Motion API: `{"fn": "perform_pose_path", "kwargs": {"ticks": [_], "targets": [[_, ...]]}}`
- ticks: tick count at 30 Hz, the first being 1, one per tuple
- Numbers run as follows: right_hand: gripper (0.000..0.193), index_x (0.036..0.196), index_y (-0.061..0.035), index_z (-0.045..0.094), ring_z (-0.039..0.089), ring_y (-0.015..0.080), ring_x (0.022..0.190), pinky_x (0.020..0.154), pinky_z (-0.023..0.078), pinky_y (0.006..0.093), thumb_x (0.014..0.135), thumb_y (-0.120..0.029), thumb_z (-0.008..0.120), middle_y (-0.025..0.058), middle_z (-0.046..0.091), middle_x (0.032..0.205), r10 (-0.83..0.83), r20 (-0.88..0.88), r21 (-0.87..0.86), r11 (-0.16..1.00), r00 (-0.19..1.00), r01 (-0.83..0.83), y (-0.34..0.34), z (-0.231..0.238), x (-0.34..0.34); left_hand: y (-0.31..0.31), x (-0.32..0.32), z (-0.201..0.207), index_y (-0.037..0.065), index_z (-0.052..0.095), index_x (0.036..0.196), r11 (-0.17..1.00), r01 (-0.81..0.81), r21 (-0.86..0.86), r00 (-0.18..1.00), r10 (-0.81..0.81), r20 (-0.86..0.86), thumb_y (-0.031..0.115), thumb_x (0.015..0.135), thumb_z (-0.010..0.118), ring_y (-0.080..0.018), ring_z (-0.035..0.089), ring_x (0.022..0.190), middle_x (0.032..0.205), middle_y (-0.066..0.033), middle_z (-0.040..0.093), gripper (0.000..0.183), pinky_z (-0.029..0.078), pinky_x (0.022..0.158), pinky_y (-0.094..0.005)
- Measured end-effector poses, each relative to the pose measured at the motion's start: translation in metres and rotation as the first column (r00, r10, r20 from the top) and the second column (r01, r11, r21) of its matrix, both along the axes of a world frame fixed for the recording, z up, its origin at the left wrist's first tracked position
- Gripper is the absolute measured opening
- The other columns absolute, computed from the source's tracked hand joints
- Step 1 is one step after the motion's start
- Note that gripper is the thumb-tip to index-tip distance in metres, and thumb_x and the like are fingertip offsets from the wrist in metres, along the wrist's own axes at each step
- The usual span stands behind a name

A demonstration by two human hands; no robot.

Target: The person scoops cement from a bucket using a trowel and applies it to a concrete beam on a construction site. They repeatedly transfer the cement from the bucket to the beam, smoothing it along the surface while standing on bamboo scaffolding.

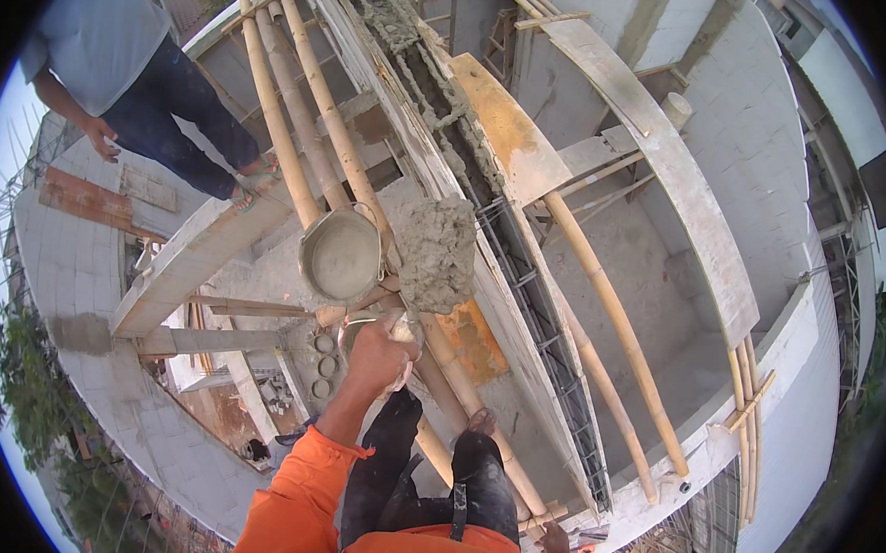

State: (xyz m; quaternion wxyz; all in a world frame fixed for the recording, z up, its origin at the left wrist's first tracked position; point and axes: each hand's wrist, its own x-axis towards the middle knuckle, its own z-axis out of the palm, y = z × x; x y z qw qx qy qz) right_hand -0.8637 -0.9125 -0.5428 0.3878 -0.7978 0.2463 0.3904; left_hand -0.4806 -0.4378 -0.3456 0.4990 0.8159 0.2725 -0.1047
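My left hand (387, 350), at the end of an orange sleeve, is closed on the rim or handle of a small grey bucket (359, 320); the hand hides which. Just beyond it stands a larger bucket (342, 255) with smooth grey wet mortar in it. To the right of both, a thick heap of mortar (438, 254) sits beside the long formwork. Low at the right of my body is my right hand (554, 543), near a bamboo end; its fingers are too small and dark to read.
Bamboo poles (454, 362) run under my feet. A narrow formwork trench with a steel rebar cage (551, 327) crosses the middle. Deep rooms drop away on both sides. Curved boards (669, 178) span the right room. Another person (162, 92) stands on a beam at the upper left.
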Motion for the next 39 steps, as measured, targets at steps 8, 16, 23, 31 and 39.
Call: {"fn": "perform_pose_path", "kwargs": {"ticks": [8, 16, 23, 31, 39], "targets": [[0.026, 0.108, -0.0009, 0.058, 0.058, 0.0360, 0.088, 0.079, 0.047, 0.0438, 0.091, -0.016, 0.046, 0.0205, 0.061, 0.095, 0.344, 0.312, -0.139, 0.939, 0.886, -0.316, -0.093, -0.074, -0.168, -0.052, 0.163, -0.031, -0.001, 0.055, 0.101, 0.578, 0.040, -0.815, 0.968, 0.181, 0.176, 0.003, 0.071, 0.057, -0.0197, 0.055, 0.049, 0.066, -0.0080, 0.056, 0.030, 0.047, 0.045, -0.0314], [0.029, 0.110, -0.0025, 0.057, 0.052, 0.0338, 0.090, 0.082, 0.043, 0.0436, 0.094, -0.018, 0.039, 0.0186, 0.057, 0.097, -0.054, 0.045, 0.088, 0.995, 0.998, 0.050, -0.057, -0.017, -0.143, -0.027, 0.176, -0.098, 0.002, 0.053, 0.100, 0.289, 0.056, -0.956, 0.984, 0.147, 0.102, 0.010, 0.073, 0.052, -0.0221, 0.053, 0.045, 0.065, -0.0099, 0.055, 0.028, 0.048, 0.042, -0.0349], [0.037, 0.111, -0.0041, 0.060, 0.056, 0.0165, 0.067, 0.059, 0.046, 0.0333, 0.095, -0.031, 0.041, 0.0078, 0.059, 0.079, -0.269, -0.102, 0.177, 0.942, 0.958, 0.284, -0.007, -0.013, -0.071, -0.009, 0.122, -0.053, 0.004, 0.047, 0.100, 0.683, -0.132, -0.719, 0.942, 0.313, 0.124, 0.002, 0.076, 0.061, -0.0192, 0.052, 0.048, 0.066, -0.0083, 0.051, 0.028, 0.047, 0.039, -0.0336], [0.030, 0.108, -0.0038, 0.059, 0.064, 0.0221, 0.068, 0.054, 0.052, 0.0360, 0.080, -0.012, 0.057, 0.0120, 0.058, 0.095, -0.045, 0.168, 0.054, 0.998, 0.985, 0.037, 0.003, -0.013, -0.066, -0.060, 0.165, -0.060, 0.004, 0.047, 0.099, 0.708, -0.095, -0.700, 0.988, 0.151, 0.019, 0.004, 0.077, 0.057, -0.0199, 0.051, 0.044, 0.066, -0.0068, 0.051, 0.024, 0.045, 0.040, -0.0349], [0.030, 0.108, 0.0032, 0.058, 0.062, 0.0207, 0.070, 0.052, 0.052, 0.0307, 0.081, -0.005, 0.046, 0.0133, 0.056, 0.092, -0.511, -0.116, 0.151, 0.839, 0.852, 0.523, 0.032, 0.016, -0.050, -0.064, 0.158, -0.020, 0.006, 0.051, 0.094, 0.670, -0.115, -0.734, 0.972, 0.228, 0.055, 0.011, 0.083, 0.057, -0.0196, 0.053, 0.045, 0.065, -0.0070, 0.053, 0.014, 0.047, 0.040, -0.0354]]}}
